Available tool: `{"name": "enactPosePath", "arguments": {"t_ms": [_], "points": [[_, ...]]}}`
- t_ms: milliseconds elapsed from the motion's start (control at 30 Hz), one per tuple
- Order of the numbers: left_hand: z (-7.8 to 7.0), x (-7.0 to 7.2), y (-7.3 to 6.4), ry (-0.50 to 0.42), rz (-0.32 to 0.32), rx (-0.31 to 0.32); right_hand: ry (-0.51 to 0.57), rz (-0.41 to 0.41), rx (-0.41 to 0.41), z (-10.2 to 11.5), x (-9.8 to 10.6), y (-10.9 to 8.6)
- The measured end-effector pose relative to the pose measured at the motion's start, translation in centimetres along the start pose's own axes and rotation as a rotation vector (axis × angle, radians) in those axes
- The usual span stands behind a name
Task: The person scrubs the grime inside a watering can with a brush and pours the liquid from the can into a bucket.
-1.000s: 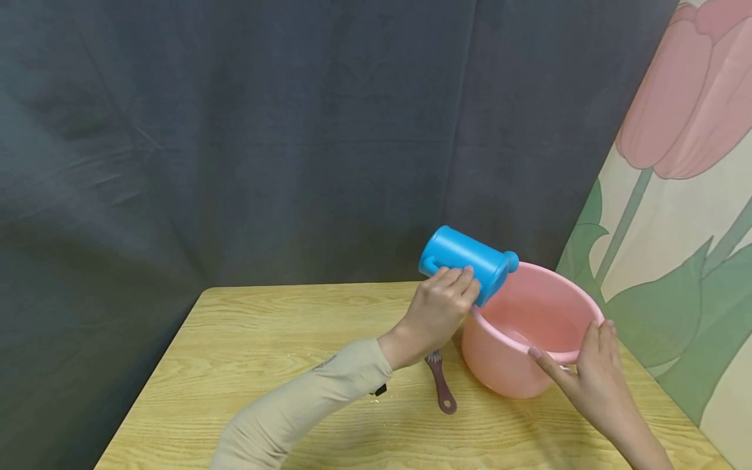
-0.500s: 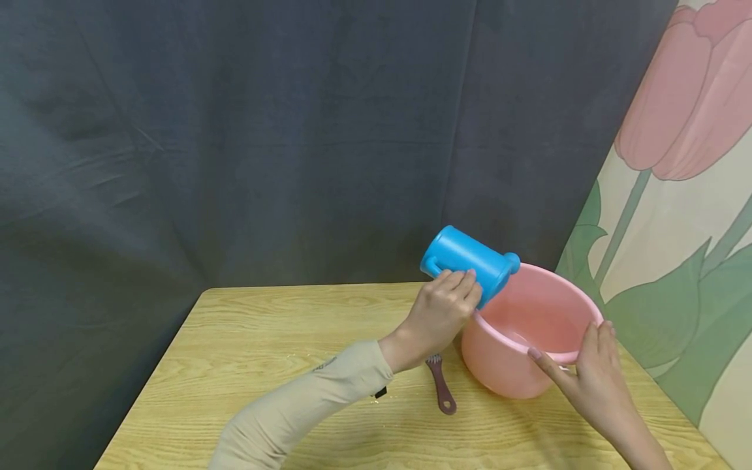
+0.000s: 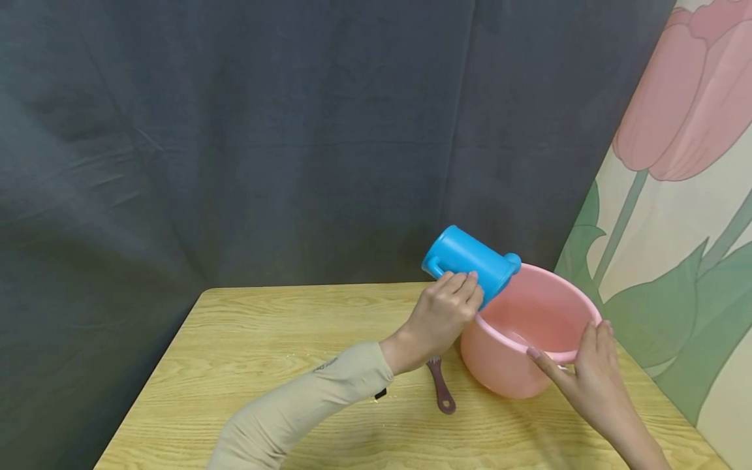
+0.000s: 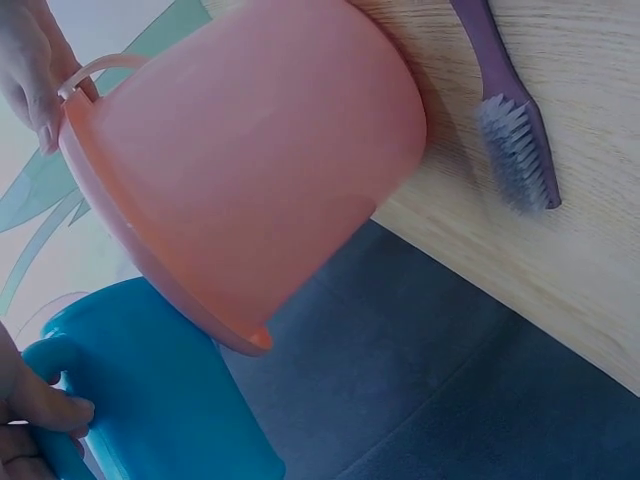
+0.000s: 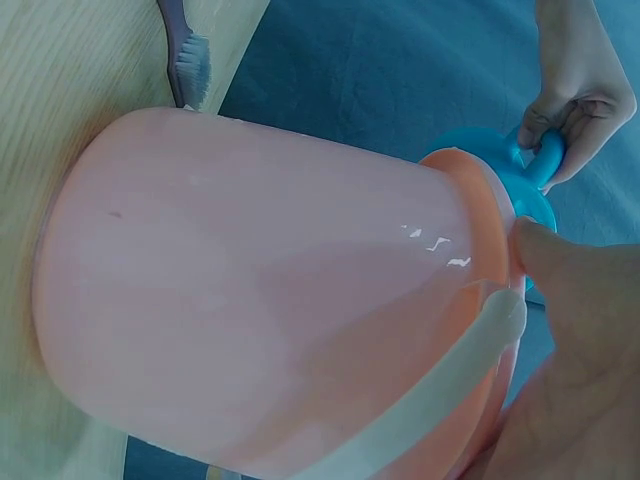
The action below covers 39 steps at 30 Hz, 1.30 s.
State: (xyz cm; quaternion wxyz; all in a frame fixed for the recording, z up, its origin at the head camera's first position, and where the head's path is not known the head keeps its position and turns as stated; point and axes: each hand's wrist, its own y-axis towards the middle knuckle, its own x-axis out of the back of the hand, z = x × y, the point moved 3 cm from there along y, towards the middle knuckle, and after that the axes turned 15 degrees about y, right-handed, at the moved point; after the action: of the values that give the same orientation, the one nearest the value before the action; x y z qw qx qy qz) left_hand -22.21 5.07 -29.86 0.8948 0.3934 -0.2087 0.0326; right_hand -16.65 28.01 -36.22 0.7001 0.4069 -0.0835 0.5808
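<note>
My left hand (image 3: 443, 313) grips the handle of a blue plastic pitcher (image 3: 470, 258). The pitcher is tipped well over, its mouth facing down and right across the left rim of a pink bucket (image 3: 505, 365). Light glints on the bucket's inner bottom. At the bucket's near right rim, my right hand (image 3: 599, 378) holds on, thumb at the front and fingers at the side. In the left wrist view the pitcher (image 4: 160, 390) overlaps the bucket's rim. The bucket's pale carrying handle (image 5: 430, 395) hangs by the right hand in the right wrist view.
A purple scrub brush (image 3: 442, 388) with grey bristles lies on the wooden table (image 3: 252, 346), left of the bucket. A small black object (image 3: 380, 393) shows past the left sleeve, near a few wet-looking specks. A dark curtain (image 3: 294, 143) hangs behind; a tulip-patterned wall (image 3: 664, 274) stands at right.
The pitcher has shifted very slightly to the right with the left hand, still tipped over the bucket. The right hand and the bucket have stayed almost in place.
</note>
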Motion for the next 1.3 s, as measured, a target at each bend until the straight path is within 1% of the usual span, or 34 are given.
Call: {"name": "enactPosePath", "arguments": {"t_ms": [100, 467, 633, 867, 1100, 1300], "points": [[-0.04, -0.02, -0.02, 0.007, -0.010, -0.001, 0.000, -0.001, 0.003, -0.01, 0.00, 0.02], [-0.41, -0.15, -0.28, 0.056, -0.086, -0.010, 0.007, -0.002, 0.007, -0.11, -0.09, 0.04], [-0.43, -0.13, -0.27, 0.076, -0.098, -0.020, 0.009, -0.001, 0.003, -0.06, -0.15, 0.02], [-0.43, 0.12, -0.20, 0.104, -0.092, -0.034, 0.001, 0.019, -0.027, -0.04, -0.17, -0.05], [-0.72, -0.17, -0.28, 0.141, -0.142, -0.042, 0.010, 0.008, -0.007, -0.15, -0.19, -0.07], [-0.84, -0.13, -0.35, 0.137, -0.142, -0.045, 0.014, 0.020, -0.030, -0.20, -0.27, -0.10]]}}
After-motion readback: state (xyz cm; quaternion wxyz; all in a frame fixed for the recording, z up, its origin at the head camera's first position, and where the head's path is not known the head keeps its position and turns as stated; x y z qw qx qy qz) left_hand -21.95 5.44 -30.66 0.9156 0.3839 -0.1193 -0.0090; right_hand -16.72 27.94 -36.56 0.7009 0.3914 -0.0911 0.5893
